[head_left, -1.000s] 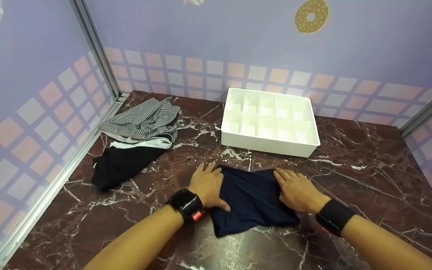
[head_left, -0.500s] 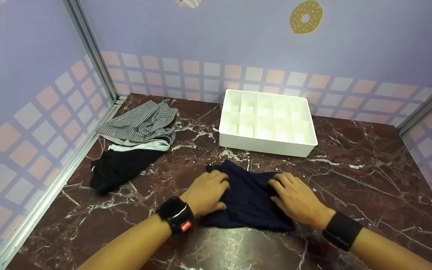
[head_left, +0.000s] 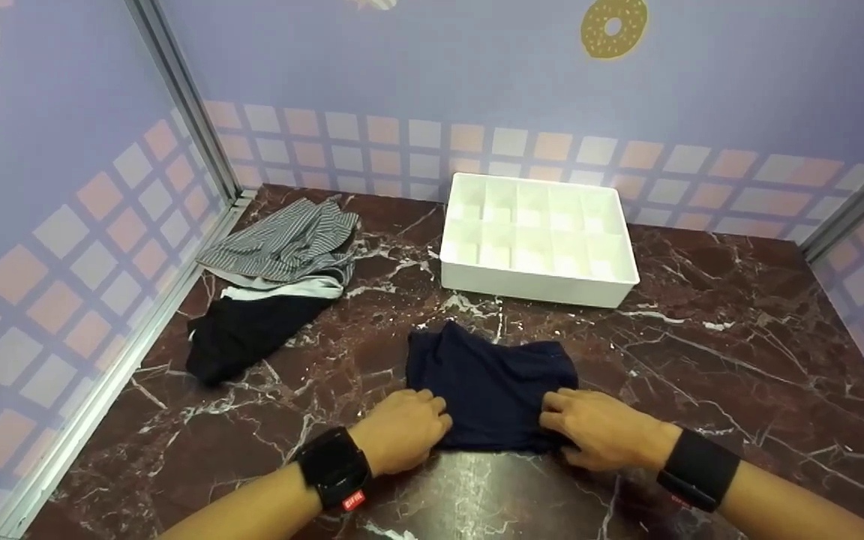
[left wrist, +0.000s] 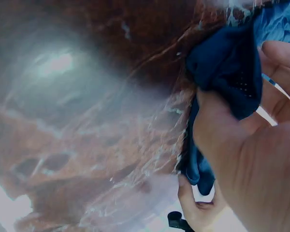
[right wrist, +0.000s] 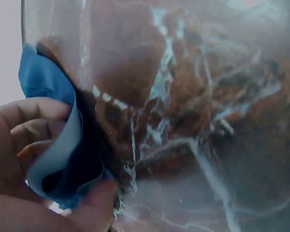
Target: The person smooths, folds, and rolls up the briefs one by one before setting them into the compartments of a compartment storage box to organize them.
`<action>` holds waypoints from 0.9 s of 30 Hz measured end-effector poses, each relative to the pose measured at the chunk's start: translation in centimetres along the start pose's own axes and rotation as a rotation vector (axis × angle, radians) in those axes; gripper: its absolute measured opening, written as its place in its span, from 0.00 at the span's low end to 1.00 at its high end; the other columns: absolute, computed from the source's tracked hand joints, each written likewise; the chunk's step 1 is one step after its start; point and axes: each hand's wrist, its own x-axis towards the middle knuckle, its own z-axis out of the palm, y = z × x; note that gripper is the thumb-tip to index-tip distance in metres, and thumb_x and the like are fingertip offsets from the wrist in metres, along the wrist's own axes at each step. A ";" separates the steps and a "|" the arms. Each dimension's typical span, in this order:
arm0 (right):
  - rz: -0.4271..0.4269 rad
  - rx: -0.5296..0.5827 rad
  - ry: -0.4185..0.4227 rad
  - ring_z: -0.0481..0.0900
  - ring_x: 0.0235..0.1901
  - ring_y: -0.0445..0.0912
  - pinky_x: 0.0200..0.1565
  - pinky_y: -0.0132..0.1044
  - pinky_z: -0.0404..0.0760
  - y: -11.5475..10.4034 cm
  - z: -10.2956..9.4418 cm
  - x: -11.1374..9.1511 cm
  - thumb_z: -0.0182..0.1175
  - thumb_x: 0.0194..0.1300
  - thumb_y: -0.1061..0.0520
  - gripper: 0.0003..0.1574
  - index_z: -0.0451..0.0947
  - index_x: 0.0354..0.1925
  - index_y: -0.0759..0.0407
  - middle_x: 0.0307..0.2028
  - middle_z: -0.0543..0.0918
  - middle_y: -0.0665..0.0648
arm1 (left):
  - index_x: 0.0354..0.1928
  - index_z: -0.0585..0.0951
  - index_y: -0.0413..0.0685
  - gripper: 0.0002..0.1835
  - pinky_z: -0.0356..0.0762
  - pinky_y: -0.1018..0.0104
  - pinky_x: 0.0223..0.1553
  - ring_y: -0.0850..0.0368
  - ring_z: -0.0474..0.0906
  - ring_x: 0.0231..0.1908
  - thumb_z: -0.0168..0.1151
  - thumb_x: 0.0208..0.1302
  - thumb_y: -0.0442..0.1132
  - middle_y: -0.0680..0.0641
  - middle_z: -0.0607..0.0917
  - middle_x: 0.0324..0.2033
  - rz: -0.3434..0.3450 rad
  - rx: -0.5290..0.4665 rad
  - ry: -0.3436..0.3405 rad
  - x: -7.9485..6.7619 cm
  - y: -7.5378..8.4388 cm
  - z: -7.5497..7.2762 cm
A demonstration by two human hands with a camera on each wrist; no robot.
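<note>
A dark navy cloth garment [head_left: 493,382] lies spread on the marble-patterned table, creased, with a pointed bump along its far edge. At its near left corner my left hand [head_left: 404,430] pinches the fabric; in the left wrist view the thumb is tucked under the navy cloth [left wrist: 224,67], with the fingers on its other side. My right hand [head_left: 603,430] holds the near right corner. Seen from the right wrist, the cloth [right wrist: 46,79] bends between the curled fingers and the thumb. The garment's exact kind is not clear.
Behind the garment stands a white divided box [head_left: 541,289] with several compartments. To the left lie a grey striped garment [head_left: 286,244] and a black garment [head_left: 256,334] with a white cloth edge between them. Patterned walls [head_left: 514,90] bound the table at back and sides.
Both hands have drawn back from the garment's far and side edges to its near corners, and their fingers have curled onto the cloth. The garment's outline has become narrower.
</note>
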 end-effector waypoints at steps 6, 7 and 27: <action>0.011 0.109 -0.046 0.73 0.27 0.37 0.31 0.35 0.79 0.1 -1.1 -0.2 0.65 0.40 0.56 0.15 0.73 0.31 0.50 0.31 0.73 0.44 | 0.27 0.77 0.53 0.06 0.68 0.66 0.20 0.58 0.74 0.21 0.62 0.43 0.37 0.55 0.78 0.22 -0.023 -0.133 0.043 -0.4 -0.3 -0.6; 0.024 0.137 -0.057 0.73 0.27 0.36 0.31 0.34 0.78 0.2 -1.3 -0.2 0.65 0.41 0.57 0.14 0.73 0.30 0.50 0.30 0.73 0.44 | 0.26 0.76 0.53 0.06 0.69 0.65 0.19 0.58 0.74 0.20 0.62 0.43 0.36 0.55 0.78 0.20 -0.031 -0.163 0.052 -0.4 -0.4 -0.7; 0.358 0.484 -0.132 0.71 0.16 0.36 0.19 0.31 0.73 5.8 -5.6 1.2 0.61 0.58 0.57 0.03 0.76 0.33 0.51 0.22 0.75 0.44 | 0.47 0.78 0.50 0.15 0.78 0.57 0.35 0.51 0.81 0.35 0.54 0.57 0.34 0.47 0.84 0.38 -0.332 -0.437 -0.007 3.7 -5.2 -3.6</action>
